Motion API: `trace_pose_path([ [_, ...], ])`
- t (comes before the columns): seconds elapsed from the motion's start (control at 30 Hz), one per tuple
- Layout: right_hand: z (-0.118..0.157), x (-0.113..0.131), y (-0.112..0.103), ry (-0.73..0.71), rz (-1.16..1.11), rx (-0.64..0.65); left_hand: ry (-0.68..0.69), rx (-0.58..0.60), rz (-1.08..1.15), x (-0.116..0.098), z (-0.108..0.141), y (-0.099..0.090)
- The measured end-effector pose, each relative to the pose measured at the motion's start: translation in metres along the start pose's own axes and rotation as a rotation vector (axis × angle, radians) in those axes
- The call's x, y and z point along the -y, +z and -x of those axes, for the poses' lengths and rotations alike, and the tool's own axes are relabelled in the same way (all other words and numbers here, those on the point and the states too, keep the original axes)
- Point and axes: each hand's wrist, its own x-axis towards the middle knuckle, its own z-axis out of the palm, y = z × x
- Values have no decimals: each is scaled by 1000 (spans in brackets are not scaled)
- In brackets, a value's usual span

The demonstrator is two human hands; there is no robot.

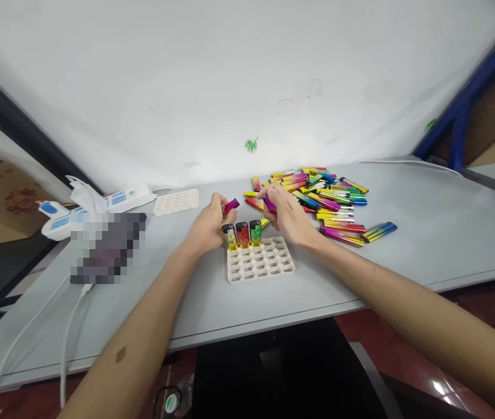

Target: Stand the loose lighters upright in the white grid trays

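Note:
My left hand (212,221) is closed on a magenta lighter (230,206), behind the left end of a white tray with holes (260,269). On the other side, my right hand (286,214) grips a purple lighter (269,203) above the tray's back right corner. Three lighters stand upright in the tray's back row: a yellow one (232,238), a red one (243,235) and a green one (255,234). Behind and right of my right hand lies a loose pile of shiny coloured lighters (328,203).
A second white tray (176,202) lies at the back left. Near it are a power strip (119,199) with plugs and a blurred dark device (110,247) with white cables. Cardboard boxes (7,201) stand at both sides, and a white wall rises behind the table.

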Motion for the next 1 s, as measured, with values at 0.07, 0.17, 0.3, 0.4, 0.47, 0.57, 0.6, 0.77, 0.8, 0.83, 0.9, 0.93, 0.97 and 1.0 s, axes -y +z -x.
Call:
trace_pose_path([
  [0.07,0,-2,1,22,54,30,-12,-8,-53,-5,2,-3],
  [0.17,0,-4,2,37,137,104,-36,-15,-116,-11,3,-6],
  [0.3,0,0,2,24,182,145,-89,-41,-184,-12,3,-8],
  [0.4,-1,5,0,18,273,103,-94,-55,-209,-12,2,-8],
  [0.47,-2,6,-2,12,331,74,-89,-61,-214,-11,1,-7],
  [0.57,-3,5,-3,-3,384,45,-63,-69,-221,-8,0,-7],
  [0.6,-3,4,-3,-10,399,40,-40,-70,-222,-7,0,-7],
  [0.77,-2,5,-2,-19,424,62,72,-56,-210,-4,1,-8],
  [0.8,-1,6,-1,-13,421,66,76,-59,-208,-5,1,-8],
  [0.83,-1,7,-1,-9,419,67,74,-61,-205,-6,1,-8],
  [0.9,-1,8,-1,-15,423,55,59,-66,-195,-8,2,-8],
  [0.93,-1,8,-1,-26,426,45,49,-68,-189,-9,2,-8],
  [0.97,-1,9,-1,-39,427,36,41,-71,-183,-10,2,-8],
  [1.0,-1,9,-2,-49,426,30,42,-71,-177,-9,2,-8],
])
